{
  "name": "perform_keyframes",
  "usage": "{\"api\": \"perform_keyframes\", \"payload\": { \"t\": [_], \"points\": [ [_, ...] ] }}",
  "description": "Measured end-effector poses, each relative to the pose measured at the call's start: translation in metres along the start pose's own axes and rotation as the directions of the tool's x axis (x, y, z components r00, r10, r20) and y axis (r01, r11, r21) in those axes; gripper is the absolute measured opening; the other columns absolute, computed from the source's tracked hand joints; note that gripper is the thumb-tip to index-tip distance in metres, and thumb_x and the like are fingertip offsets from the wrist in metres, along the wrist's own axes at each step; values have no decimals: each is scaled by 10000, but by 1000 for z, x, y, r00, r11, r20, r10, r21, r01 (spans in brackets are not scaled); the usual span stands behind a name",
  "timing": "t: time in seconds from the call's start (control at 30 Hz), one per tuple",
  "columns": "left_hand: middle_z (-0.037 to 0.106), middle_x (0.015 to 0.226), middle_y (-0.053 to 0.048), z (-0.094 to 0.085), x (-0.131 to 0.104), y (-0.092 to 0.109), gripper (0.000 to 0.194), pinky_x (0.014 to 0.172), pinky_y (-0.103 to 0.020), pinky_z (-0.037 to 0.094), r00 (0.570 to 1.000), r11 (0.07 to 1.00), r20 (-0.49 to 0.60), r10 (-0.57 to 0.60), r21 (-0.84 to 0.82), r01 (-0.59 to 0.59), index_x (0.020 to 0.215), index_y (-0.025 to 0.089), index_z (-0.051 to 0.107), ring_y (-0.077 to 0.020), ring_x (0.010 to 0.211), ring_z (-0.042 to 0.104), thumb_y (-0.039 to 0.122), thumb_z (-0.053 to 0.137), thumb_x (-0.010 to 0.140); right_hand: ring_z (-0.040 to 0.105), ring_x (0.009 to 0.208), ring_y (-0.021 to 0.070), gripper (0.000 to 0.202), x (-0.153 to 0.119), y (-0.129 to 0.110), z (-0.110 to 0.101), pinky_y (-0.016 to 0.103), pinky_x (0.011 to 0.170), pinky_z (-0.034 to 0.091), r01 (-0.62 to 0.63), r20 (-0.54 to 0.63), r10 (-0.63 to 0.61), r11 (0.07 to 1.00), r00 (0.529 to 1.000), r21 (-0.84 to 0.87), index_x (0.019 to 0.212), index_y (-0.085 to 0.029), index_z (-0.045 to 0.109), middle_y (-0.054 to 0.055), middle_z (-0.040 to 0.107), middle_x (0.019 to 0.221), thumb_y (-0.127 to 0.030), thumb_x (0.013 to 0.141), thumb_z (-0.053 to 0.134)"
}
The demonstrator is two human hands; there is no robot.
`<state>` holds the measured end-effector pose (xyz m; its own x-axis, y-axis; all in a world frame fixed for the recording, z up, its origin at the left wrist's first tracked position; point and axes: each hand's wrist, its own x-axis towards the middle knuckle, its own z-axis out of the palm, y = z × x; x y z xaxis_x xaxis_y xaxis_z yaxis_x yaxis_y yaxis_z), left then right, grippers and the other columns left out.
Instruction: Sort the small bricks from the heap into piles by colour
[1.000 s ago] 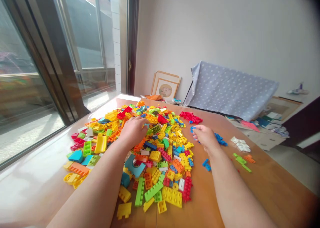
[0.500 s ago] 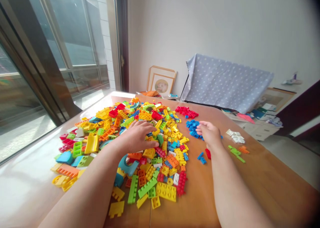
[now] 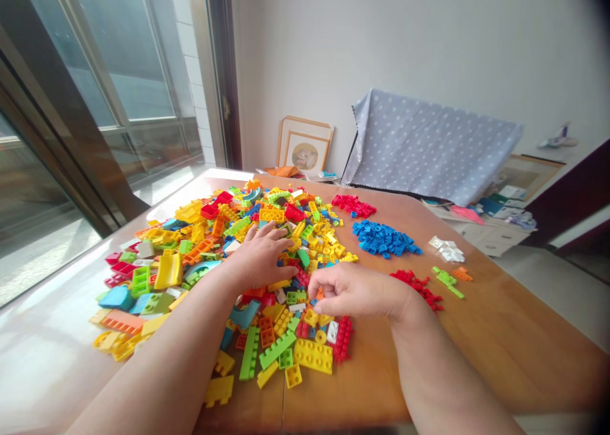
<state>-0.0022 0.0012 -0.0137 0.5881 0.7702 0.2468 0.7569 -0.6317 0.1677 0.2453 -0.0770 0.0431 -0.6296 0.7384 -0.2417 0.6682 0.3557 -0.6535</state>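
Observation:
A big heap of mixed toy building bricks [image 3: 190, 216] covers the left and middle of the table. My left hand [image 3: 261, 257] rests over its middle, palm down, fingers spread and holding nothing I can see. Over the heap's right edge, my right hand [image 3: 352, 289] has its fingers curled in towards the thumb. Whatever may be between those fingertips is hidden. Below it lie a red studded brick [image 3: 343, 340] and a yellow studded brick [image 3: 313, 355]. Beyond my right hand is a pile of small blue bricks [image 3: 385, 238]; a red brick pile [image 3: 419, 287] sits beside my right wrist.
Another red pile [image 3: 353, 205] lies at the back of the wooden table [image 3: 495, 340]. White bricks [image 3: 447, 249], green bricks [image 3: 448, 282] and orange bricks [image 3: 462, 274] form small groups on the right. A dotted cloth [image 3: 433, 146] hangs behind; a glass door [image 3: 42, 187] stands left.
My right hand has moved from the blue pile left and nearer, to the mixed heap's right edge. My left hand stays over the heap, nearly unmoved. The view has shifted slightly.

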Motion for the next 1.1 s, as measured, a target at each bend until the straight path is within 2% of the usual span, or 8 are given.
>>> {"api": "perform_keyframes", "payload": {
  "t": [0.17,0.23,0.3,0.43,0.63,0.8,0.9,1.1],
  "points": [
    [493,1559,-91,-3,1,-1,653,1212,-660,224,1000,1000,-1,2,29,-2,1406,309,622,-419,1508,284,653,635,851,568,672,167,526,7,-18,18,260,548,282,38,6,-39,937,999,-348,1029,-255,685,-21,664,764,-666,714,780],
    [488,1564,-90,-3,1,-1,657,1208,-662,232,1000,999,-1,0,32,0,1411,307,618,-420,1505,288,654,632,853,589,694,183,457,13,-17,26,271,561,269,30,-28,-47,902,999,-431,992,-256,685,-7,684,778,-621,732,776],
    [506,1548,-88,-4,1,-2,640,1206,-653,244,1000,999,-8,-2,34,2,1395,306,630,-414,1497,302,642,639,851,611,719,187,302,18,-13,30,275,576,269,9,-71,-48,884,996,-468,954,-257,690,1,707,804,-496,782,754],
    [539,1513,-78,-6,1,-2,589,1201,-659,243,1000,999,-30,-7,32,8,1356,315,654,-403,1463,350,624,639,855,627,751,183,114,22,-5,29,273,594,277,-46,-174,-40,885,984,-463,921,-263,695,-5,720,812,-331,831,682],
    [537,1515,-77,-6,1,-7,550,1215,-647,209,998,998,-35,-49,28,50,1326,328,670,-402,1469,332,618,628,862,607,747,166,134,26,3,20,269,600,275,-147,-275,39,911,961,-385,924,-261,693,-14,710,838,-374,852,694],
    [535,1516,-100,-3,1,-11,547,1191,-658,248,998,998,-40,-49,45,51,1333,298,667,-402,1471,331,612,585,893,570,736,158,73,28,16,15,267,618,280,-217,-370,76,908,926,-357,880,-240,670,-8,692,813,-267,882,603],
    [545,1506,-99,-2,1,-13,520,1188,-638,270,998,997,-46,-46,53,48,1320,291,673,-393,1466,343,586,579,902,566,730,152,85,25,21,10,259,622,290,-209,-399,70,925,914,-317,864,-232,649,-12,678,797,-233,882,566],
    [574,1468,-84,-2,2,-14,456,1179,-559,326,997,999,-81,-21,48,25,1291,292,689,-374,1434,387,504,598,898,567,731,161,141,13,9,0,264,610,295,-221,-403,79,922,912,-319,940,-242,680,-14,693,817,-219,875,558]
  ]
}}
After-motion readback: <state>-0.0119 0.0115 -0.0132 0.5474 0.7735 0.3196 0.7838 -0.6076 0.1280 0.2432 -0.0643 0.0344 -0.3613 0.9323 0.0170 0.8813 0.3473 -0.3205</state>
